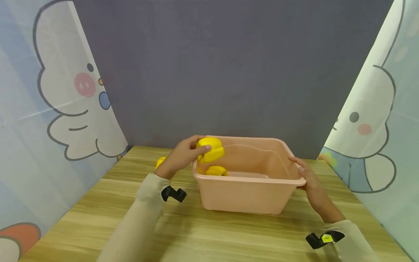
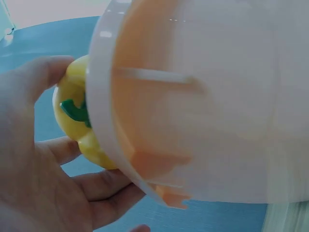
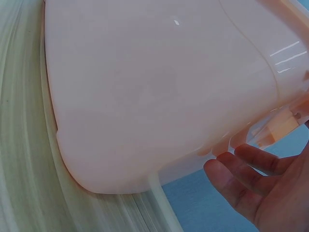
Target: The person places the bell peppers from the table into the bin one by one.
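Note:
My left hand (image 1: 184, 155) grips a yellow bell pepper (image 1: 213, 150) above the left end of a pink plastic basin (image 1: 243, 196). Thumb and fingers curl round the pepper, and its green stem shows in the left wrist view, where the basin's rim (image 2: 100, 96) hides part of it. At the basin's right end, my right hand (image 1: 309, 182) holds the rim, with fingertips (image 3: 224, 174) against the outer wall below it. Inside the basin, a second yellow pepper (image 1: 216, 171) lies near the left end. Another yellow thing (image 1: 159, 161), probably a pepper, is mostly hidden behind my left wrist.
The basin stands on a wood-grain table (image 1: 209, 236). A dark grey panel (image 1: 229, 72) rises behind it. Cloth with cartoon figures hangs on the left (image 1: 59, 109) and the right (image 1: 376, 109). Each sleeve carries a black wrist device.

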A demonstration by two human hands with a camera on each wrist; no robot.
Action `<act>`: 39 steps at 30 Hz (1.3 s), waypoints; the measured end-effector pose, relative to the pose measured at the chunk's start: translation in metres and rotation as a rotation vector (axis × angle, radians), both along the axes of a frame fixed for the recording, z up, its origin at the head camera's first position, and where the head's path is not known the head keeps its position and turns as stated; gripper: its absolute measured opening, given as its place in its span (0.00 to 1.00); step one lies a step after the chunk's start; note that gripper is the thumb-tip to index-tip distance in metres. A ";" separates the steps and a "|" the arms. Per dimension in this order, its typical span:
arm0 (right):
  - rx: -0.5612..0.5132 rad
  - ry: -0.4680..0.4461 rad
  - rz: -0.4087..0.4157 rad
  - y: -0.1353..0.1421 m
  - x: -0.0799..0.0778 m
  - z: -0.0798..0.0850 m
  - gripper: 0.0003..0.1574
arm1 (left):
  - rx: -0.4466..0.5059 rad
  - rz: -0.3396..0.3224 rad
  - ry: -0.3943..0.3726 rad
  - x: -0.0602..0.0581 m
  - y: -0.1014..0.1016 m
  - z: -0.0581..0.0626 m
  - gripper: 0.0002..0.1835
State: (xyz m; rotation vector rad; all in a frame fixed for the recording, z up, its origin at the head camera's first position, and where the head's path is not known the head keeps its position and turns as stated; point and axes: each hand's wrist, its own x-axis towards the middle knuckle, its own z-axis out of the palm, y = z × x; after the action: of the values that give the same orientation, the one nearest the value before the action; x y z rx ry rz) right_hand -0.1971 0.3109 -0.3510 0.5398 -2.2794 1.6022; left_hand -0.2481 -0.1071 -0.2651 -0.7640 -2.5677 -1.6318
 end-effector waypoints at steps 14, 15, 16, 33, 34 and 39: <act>0.028 0.012 -0.015 0.000 0.000 0.000 0.31 | -0.280 -0.002 -0.027 -0.002 0.005 0.026 0.34; 0.028 0.013 -0.014 0.000 0.001 0.000 0.31 | -0.287 -0.001 -0.027 -0.002 0.006 0.027 0.35; 0.027 0.013 -0.013 0.000 0.001 0.000 0.31 | -0.292 0.002 -0.029 -0.003 0.006 0.027 0.35; 0.008 0.007 -0.017 0.000 -0.001 -0.001 0.31 | -0.323 -0.011 -0.034 -0.011 0.017 0.025 0.35; 0.007 0.010 -0.015 0.000 -0.001 -0.001 0.31 | -0.321 -0.017 -0.033 -0.011 0.019 0.025 0.35; -0.004 0.024 -0.006 0.001 -0.003 -0.002 0.30 | -0.334 -0.020 -0.023 -0.012 0.024 0.026 0.34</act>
State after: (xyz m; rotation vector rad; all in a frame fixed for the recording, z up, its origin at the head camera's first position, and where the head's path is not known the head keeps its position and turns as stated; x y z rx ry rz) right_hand -0.1996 0.3122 -0.3526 0.5476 -2.2586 1.5884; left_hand -0.2604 -0.0833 -0.2396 -0.7893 -2.8976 -1.2351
